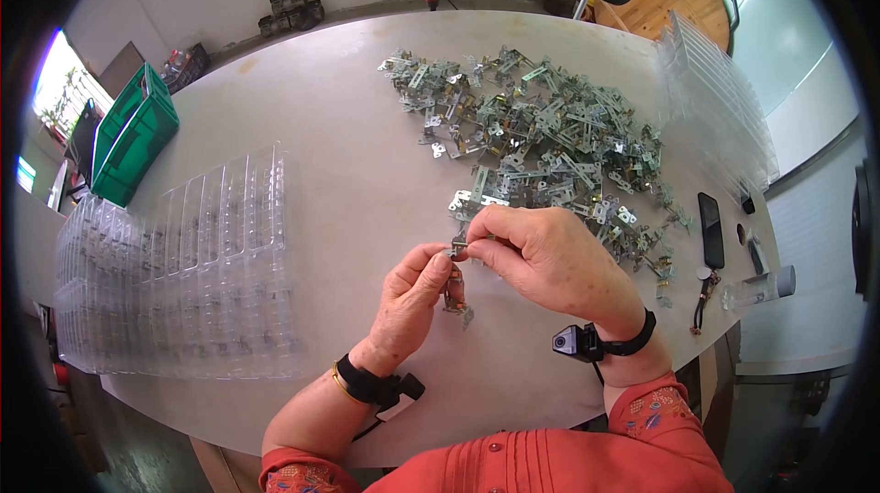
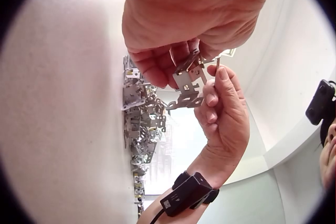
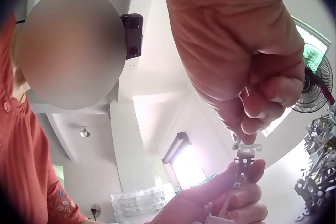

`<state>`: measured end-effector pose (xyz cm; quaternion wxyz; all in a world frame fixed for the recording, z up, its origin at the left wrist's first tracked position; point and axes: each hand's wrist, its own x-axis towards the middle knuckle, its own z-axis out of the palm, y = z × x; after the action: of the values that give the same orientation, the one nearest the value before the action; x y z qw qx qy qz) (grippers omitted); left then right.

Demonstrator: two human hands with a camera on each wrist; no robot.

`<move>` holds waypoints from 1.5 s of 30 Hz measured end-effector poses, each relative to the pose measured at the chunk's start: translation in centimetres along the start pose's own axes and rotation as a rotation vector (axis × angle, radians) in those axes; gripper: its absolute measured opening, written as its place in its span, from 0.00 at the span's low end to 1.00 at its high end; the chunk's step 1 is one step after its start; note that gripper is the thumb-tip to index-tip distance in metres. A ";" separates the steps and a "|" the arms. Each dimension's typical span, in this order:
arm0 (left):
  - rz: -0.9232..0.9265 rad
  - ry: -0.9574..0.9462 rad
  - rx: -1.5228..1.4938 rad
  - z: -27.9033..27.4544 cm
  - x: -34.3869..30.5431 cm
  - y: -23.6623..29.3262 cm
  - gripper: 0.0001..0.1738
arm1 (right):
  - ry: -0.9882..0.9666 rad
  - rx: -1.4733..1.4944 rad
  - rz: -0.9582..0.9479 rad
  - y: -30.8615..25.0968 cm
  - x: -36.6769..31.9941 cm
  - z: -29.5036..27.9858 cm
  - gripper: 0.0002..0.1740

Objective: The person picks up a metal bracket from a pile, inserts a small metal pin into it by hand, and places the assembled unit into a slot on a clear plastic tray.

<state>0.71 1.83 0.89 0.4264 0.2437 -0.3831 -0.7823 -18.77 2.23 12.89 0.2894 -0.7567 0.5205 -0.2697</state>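
Note:
My left hand [image 1: 408,291] grips a stamped metal bracket [image 2: 186,85] with slots and cut-out ears, in front of the body and close over the table. More metal pieces [image 1: 456,296] hang below its thumb and show among its curled fingers. Thumb and forefinger of my right hand [image 1: 550,250] pinch at the bracket's upper end, right at the left fingertips. A thin metal piece [image 2: 218,65] stands between the right thumb and fingers in the left wrist view. In the right wrist view the bracket [image 3: 244,158] points up between both hands, its lower part hidden by the left fingers.
A wide pile of metal brackets [image 1: 550,126] spreads beyond the hands. Clear plastic trays [image 1: 291,259] stand stacked at left, with more trays [image 1: 715,99] at back right. A green crate [image 1: 137,140] sits at the left edge. A phone [image 1: 711,229] and a clear bottle [image 1: 756,290] lie at right.

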 end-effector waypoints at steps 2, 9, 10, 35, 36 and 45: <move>0.002 0.014 -0.003 0.0 0.0 0.0 0.15 | -0.020 -0.013 0.027 -0.1 -0.1 -0.1 0.07; -0.013 0.009 0.116 0.2 -0.3 0.0 0.12 | -0.045 0.004 0.015 0.3 -0.1 0.2 0.10; -0.014 0.003 0.127 0.2 -0.3 0.0 0.12 | -0.049 -0.001 0.020 0.3 -0.1 0.3 0.11; -0.011 0.005 0.035 0.1 -0.1 0.2 0.14 | 0.111 0.151 0.057 -0.6 -0.1 -0.3 0.03; -0.011 0.004 0.037 0.0 -0.1 0.1 0.14 | 0.068 0.122 0.112 -0.7 -0.1 -0.6 0.03; 0.031 -0.042 -0.151 -1.2 0.4 -0.4 0.13 | 0.104 -0.065 -0.062 1.0 0.2 0.1 0.05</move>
<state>1.15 1.20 -0.18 0.4474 0.1885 -0.3358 -0.8072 -19.29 1.77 12.09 0.2286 -0.7664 0.5198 -0.3004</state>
